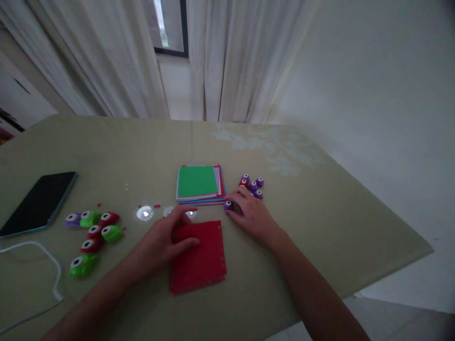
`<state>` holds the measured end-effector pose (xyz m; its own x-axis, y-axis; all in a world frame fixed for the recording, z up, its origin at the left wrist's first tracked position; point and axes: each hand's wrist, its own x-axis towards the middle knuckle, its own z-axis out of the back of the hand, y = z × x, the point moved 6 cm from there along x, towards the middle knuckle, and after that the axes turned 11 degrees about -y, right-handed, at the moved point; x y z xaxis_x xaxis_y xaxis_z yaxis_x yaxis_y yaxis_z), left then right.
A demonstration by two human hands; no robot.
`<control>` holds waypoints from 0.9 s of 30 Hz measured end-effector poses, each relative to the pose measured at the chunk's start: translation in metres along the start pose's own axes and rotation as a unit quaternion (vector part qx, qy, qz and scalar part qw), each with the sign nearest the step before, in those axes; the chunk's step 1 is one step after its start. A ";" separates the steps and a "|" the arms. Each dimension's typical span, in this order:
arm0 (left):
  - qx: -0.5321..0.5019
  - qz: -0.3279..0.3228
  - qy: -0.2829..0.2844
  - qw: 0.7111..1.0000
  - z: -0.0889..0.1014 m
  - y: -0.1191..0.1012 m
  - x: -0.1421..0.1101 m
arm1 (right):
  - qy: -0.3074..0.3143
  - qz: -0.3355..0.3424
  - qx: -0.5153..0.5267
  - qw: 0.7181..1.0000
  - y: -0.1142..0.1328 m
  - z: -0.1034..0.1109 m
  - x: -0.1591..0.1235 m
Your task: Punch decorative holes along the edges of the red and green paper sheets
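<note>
A red square sheet (201,263) with small holes punched along its edges lies in front of me. My left hand (168,239) rests over its upper left corner, thumb lying on the red and fingers curved apart, with nothing gripped. Further right, my right hand (250,210) has a small purple one-eyed figure (228,205) between thumb and forefinger, close to the tabletop. Just beyond its knuckles sits a cluster of small purple figures (253,185) with a red figure (243,183) among them; the hand partly covers this group.
A stack of coloured sheets (197,182), green on top, lies beyond the red one. At left are larger one-eyed figures (94,232) in red, green and purple, a dark tablet (37,203) and a white cable (53,265). Clear discs (144,213) and red scraps lie between.
</note>
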<state>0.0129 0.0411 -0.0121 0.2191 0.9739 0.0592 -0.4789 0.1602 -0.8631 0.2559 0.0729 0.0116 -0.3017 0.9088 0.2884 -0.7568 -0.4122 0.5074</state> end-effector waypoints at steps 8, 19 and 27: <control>-0.206 0.101 -0.031 0.973 0.009 -0.004 0.005 | -0.060 -0.056 0.266 0.960 0.019 0.006 -0.001; -0.267 0.125 -0.077 0.953 0.017 -0.013 0.005 | -0.030 -0.196 0.436 0.878 0.006 -0.017 -0.004; -0.215 0.185 -0.181 0.942 0.026 0.000 0.006 | -0.029 -0.198 0.489 0.849 0.002 -0.023 -0.002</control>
<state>-0.0079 0.0506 0.0016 -0.2359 0.9539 -0.1856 -0.0594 -0.2047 -0.9770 0.2415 0.0719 -0.0063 -0.0855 0.9956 -0.0376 0.0592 0.0427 0.9973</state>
